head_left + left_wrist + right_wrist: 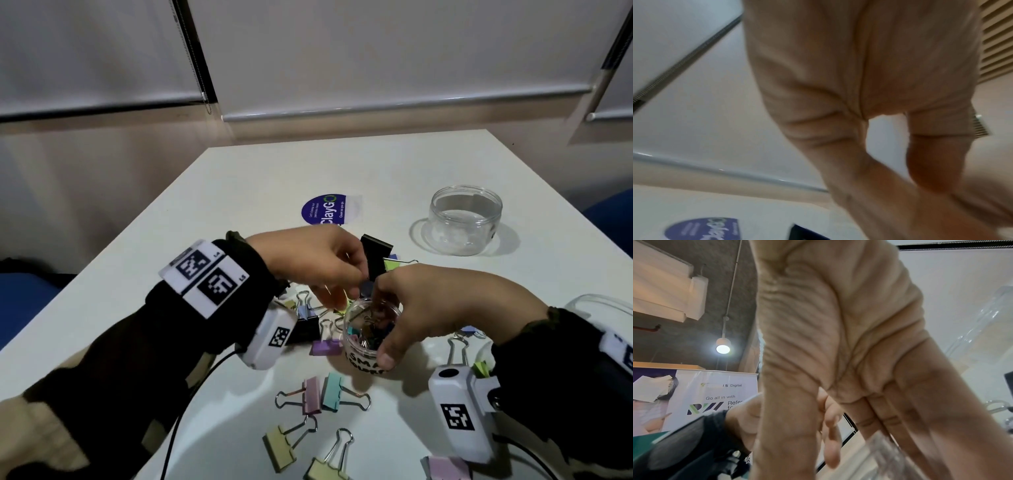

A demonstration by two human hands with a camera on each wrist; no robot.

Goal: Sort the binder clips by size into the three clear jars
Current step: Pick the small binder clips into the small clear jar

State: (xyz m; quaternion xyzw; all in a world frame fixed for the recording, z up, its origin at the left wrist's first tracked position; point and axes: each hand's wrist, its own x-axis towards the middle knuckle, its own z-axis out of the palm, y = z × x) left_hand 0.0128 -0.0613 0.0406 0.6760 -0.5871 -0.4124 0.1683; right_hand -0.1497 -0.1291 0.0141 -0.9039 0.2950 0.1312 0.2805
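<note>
**Binder clips half sorted around the small jar**

Binder clips (323, 397) lie scattered on our white table (205, 212), pastel ones near us and a large black clip (376, 255) farther back. At the centre stands the small clear jar (368, 337), lettered in black, already holding a tangle of little coloured clips.

Our right hand (442, 308) grips this jar: the thumb presses down its near wall while the fingers curl over the far rim. Our left hand (308, 260) hovers just above and behind the jar's mouth with its fingers curled downward; we cannot tell whether they pinch a clip, since the fingertips are blurred and partly hidden behind the right hand. The left wrist view shows only a blurred palm and bent fingers.

A second clear jar (464, 222) stands well apart at the far right of the table, with nothing in it that we can make out. The rim of a third jar (596, 303) shows behind our right wrist. A round blue sticker (323, 209) lies on the table beyond our hands.
</note>
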